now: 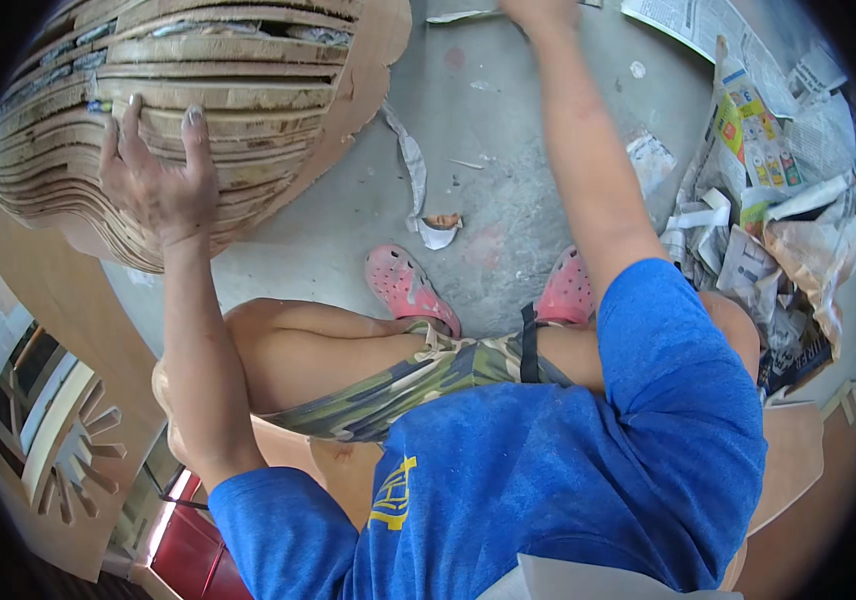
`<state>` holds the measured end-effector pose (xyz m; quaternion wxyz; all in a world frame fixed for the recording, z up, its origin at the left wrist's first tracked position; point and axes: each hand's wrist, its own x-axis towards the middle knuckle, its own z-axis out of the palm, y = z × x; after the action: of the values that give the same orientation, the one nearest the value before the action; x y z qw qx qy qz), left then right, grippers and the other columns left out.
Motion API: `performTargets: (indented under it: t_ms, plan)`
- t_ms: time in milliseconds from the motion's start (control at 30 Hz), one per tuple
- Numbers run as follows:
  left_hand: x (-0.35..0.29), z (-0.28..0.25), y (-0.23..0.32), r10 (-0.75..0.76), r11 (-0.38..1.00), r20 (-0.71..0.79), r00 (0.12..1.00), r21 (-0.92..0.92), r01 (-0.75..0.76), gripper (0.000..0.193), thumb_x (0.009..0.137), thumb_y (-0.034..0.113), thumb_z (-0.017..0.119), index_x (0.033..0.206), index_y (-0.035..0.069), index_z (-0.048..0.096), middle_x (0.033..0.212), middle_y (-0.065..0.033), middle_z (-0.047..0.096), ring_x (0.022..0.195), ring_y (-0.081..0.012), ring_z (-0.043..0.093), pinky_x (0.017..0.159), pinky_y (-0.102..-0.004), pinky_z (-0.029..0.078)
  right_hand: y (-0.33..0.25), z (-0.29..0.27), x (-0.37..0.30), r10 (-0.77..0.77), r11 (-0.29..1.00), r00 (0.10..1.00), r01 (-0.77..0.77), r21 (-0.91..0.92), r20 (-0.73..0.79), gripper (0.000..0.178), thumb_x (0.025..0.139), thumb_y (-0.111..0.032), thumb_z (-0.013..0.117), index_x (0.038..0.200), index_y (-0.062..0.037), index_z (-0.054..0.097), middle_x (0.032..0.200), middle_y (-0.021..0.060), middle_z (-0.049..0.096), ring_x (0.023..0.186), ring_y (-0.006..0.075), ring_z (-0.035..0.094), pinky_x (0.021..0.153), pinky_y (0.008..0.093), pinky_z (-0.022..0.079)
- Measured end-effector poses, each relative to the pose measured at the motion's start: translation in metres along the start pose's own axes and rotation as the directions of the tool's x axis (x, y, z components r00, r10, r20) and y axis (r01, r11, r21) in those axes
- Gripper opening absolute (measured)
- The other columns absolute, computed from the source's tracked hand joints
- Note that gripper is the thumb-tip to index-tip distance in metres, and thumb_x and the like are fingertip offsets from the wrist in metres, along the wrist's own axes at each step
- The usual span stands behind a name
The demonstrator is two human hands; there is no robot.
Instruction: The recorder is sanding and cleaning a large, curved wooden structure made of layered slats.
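A large rounded form of stacked, curved plywood layers (238, 85) stands at the far left, with crumpled paper stuffed into some of the gaps. My left hand (163, 185) rests on its near side, fingers spread and fingertips against the layers. My right arm reaches far forward. Only the back part of my right hand (543, 14) shows at the top edge; its fingers are cut off by the picture's rim, so what they hold is hidden. A thin strip of torn paper (463, 16) lies on the floor to the left of that hand.
Crumpled newspaper (748, 215) is heaped on the right, with a flat newspaper sheet (693, 30) beyond it. A torn paper strip (413, 165) lies on the grey floor (508, 190) ahead of my pink clogs (408, 285). Cut plywood pieces (83, 400) stand at the left.
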<state>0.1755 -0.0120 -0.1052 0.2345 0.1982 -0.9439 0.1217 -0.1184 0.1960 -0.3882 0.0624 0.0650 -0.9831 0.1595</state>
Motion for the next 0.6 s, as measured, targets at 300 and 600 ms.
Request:
performTargets:
  t_ms: [300, 600]
  plan:
    - [-0.016, -0.007, -0.014, -0.044, 0.996, 0.021, 0.999, 0.076, 0.042, 0.064, 0.083, 0.056, 0.062, 0.133, 0.017, 0.051, 0.134, -0.0226, 0.040, 0.129, -0.0364, 0.033, 0.107, -0.0501, 0.024, -0.045, -0.084, -0.115, -0.205, 0.979, 0.398, 0.105, 0.177, 0.894, 0.033, 0.077, -0.029, 0.070, 0.092, 0.0014, 0.068, 0.102, 0.0224, 0.067, 0.098, 0.0325, 0.066, 0.085, 0.0427, 0.052]
    - [0.006, -0.019, 0.000, 0.091, 0.952, -0.079, 0.993, -0.286, -0.110, 0.057, 0.082, 0.045, 0.069, 0.127, 0.013, 0.057, 0.127, -0.0224, 0.051, 0.126, -0.0355, 0.040, 0.106, -0.0464, 0.029, -0.059, -0.086, -0.278, -0.374, 0.925, 0.673, 0.321, 0.204, 0.638, 0.030, 0.076, -0.023, 0.070, 0.096, -0.0007, 0.070, 0.100, 0.0165, 0.069, 0.096, 0.0303, 0.067, 0.077, 0.0410, 0.055]
